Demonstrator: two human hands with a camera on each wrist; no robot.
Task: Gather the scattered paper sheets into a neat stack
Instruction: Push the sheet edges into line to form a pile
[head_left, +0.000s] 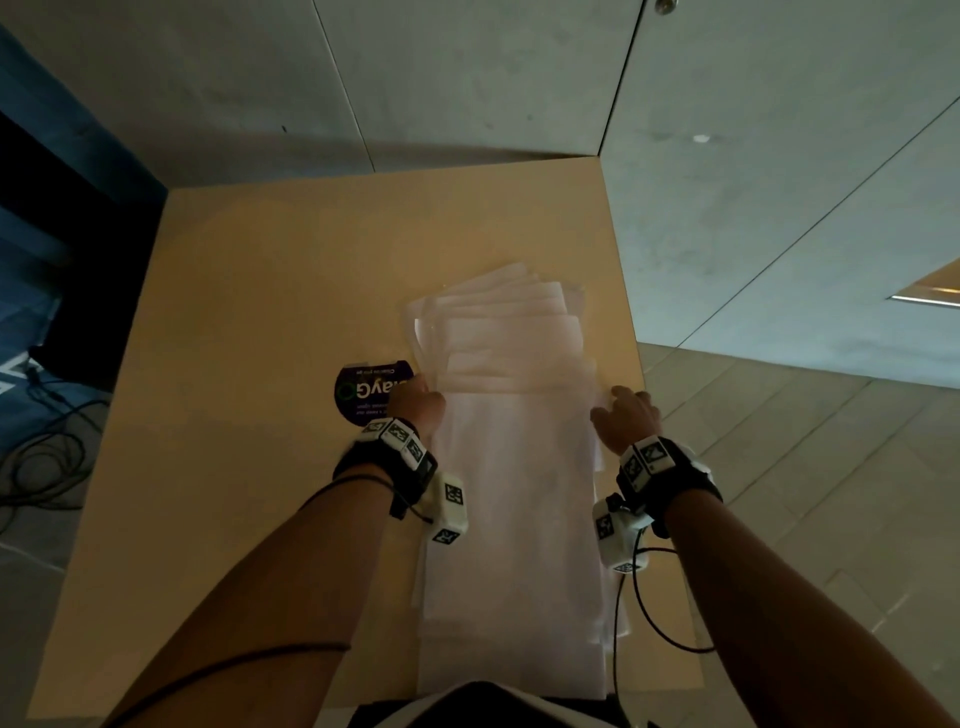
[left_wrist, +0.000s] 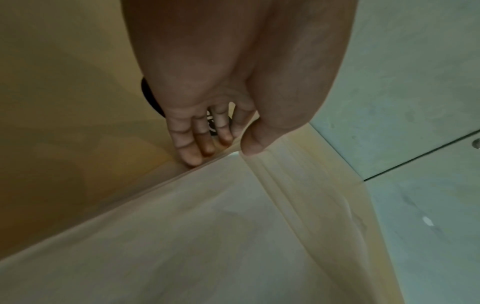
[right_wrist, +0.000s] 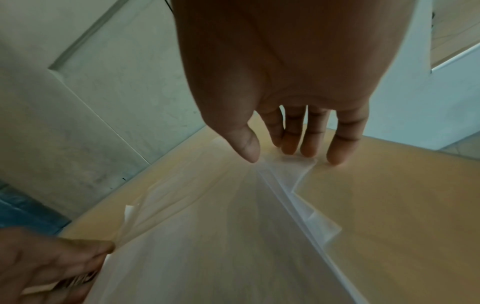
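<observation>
White sheets lie overlapped in a long, uneven pile on the right half of the tan worktop, its far sheets fanned out. The left hand pinches the pile's left edge, thumb on top and fingers under. The right hand is at the right edge, thumb on the paper, straight fingers touching the worktop. A dark sticker lies just left of the left hand.
</observation>
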